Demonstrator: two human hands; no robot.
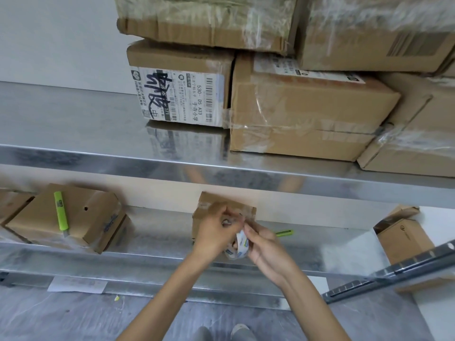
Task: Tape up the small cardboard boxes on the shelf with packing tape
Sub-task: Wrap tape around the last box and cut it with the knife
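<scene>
Head view, tape roll [238, 247] between fingers [257, 233]

small box [209, 200]: plain brown, behind left hand [214, 233]
tape roll [238, 245]: white core, blue print, against right hand [264, 244]
cutter [61, 212]: lime green, well left of left hand

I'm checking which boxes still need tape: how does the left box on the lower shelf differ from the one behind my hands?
The left box carries a green utility knife; the middle box shows none. The left box sits skewed to the shelf edge and shows a round hole; the middle box sits squarer, with glossy tape on top. Both are brown cardboard.
</scene>
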